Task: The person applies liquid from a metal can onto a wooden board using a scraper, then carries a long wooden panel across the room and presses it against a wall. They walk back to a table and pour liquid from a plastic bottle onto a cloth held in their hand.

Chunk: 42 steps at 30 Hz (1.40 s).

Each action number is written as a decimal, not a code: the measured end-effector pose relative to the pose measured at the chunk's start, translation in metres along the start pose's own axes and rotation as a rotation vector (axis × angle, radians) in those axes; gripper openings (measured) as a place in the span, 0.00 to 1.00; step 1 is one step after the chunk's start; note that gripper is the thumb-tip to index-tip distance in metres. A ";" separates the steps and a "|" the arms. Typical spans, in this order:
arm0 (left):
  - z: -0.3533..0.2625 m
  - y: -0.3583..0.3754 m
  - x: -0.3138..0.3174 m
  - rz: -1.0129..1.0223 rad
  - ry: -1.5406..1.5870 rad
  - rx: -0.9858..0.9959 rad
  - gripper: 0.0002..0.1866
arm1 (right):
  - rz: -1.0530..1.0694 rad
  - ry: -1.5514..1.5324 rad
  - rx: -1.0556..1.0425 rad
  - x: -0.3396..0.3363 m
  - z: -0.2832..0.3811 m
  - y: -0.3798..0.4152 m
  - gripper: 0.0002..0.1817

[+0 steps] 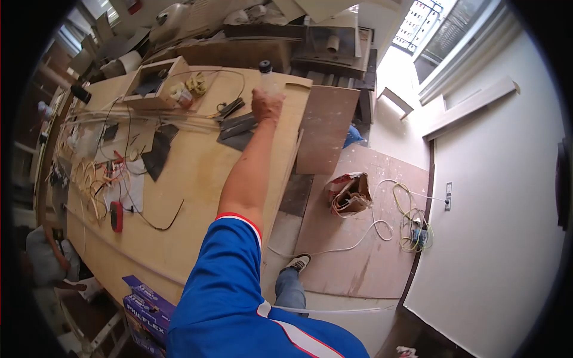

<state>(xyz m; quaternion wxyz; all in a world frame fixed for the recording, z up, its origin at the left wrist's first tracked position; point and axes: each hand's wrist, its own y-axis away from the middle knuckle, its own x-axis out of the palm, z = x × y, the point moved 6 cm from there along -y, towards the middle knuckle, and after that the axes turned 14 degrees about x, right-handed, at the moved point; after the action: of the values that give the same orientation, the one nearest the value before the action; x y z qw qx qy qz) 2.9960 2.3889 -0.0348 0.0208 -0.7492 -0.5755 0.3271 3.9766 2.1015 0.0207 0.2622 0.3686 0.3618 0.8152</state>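
Note:
My left arm, in a blue sleeve, stretches forward over the wooden tabletop (pixel 173 238). At its far end my left hand (pixel 268 106) is closed around a clear bottle with a black cap (pixel 265 67). The bottle's lower part is hidden behind the fingers. Dark flat pieces (pixel 239 130) lie just left of the wrist, with a small black object (pixel 231 108) beside them. A curved notch (pixel 298 85) shows at the board's corner, right of the bottle. My right hand is out of view.
An open wooden box (pixel 156 83) stands at the table's far left. Wires and a red-cased meter (pixel 116 216) lie nearer. A paper bag (pixel 351 194) and cables (pixel 412 221) are on the floor at right. A purple carton (pixel 146 310) stands by the near edge; another person (pixel 51 256) is at far left.

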 end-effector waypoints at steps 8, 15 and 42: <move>-0.083 0.085 -0.049 0.277 0.744 -0.009 0.34 | 0.360 0.087 -0.059 0.188 -0.003 -0.066 0.29; -0.135 0.214 -0.085 0.736 1.122 -0.221 0.38 | 0.848 0.201 0.332 0.289 -0.105 -0.146 0.40; -0.420 0.428 -0.171 0.745 -0.615 1.463 0.13 | 0.812 0.192 1.002 0.322 -0.192 -0.100 0.21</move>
<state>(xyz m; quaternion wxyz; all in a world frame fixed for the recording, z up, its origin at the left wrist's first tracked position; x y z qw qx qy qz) 3.5542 2.2400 0.2003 0.2321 -0.5657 0.0806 0.7872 3.6509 2.3093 -0.0147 -0.3041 0.4790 0.5518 0.6113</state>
